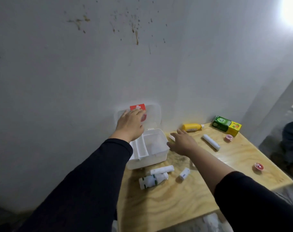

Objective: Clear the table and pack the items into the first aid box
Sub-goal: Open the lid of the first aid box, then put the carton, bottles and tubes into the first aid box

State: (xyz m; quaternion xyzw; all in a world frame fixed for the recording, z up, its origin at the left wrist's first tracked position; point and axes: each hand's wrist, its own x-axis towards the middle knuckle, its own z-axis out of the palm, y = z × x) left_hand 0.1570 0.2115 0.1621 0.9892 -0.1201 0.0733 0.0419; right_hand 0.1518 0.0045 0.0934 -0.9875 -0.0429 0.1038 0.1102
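Left hand [130,124] flat, fingers spread, pressed against lid [152,114] of box [150,158]; holding nothing, just propping lid upright against wall [142,64]. Red cross label [137,107] showing above fingers. Lid looks thin clear plastic, likely floppy at hinge; probably drops shut if released.

Box at table [176,206] far-left corner, roughly 10 o'clock from table centre. White tray [140,149] sitting in left part, rest of box looks empty. Light, rigid plastic by the look; likely slides on smooth wood if pushed.

At 6 o'clock of box: white roll [162,169], probably gauze, soft and light, pinch at mid-length. Just below it, nearly touching, white bottle [152,180] on its side with green bands: rigid, smooth, rolls; wrap around body. To 3 o'clock of those, small vial [184,174], lying down, light; fingertip pinch.

Right hand [182,144] open, fingers splayed, hovering just right of box, gripping nothing. Pale item under fingertips, too hidden to identify.

At 1 o'clock of right hand: yellow bottle [192,127] on its side near wall; smooth, rolls, grip around body. White tube [211,141] at 3 o'clock: stiff cylinder, rolls, pinch mid-length. Green carton [226,125] at far right corner: cardboard, light, crushable; hold by flat faces. Pink tape [228,137] just below carton, red tape [258,166] near right edge: small, flat, pinch by rim.
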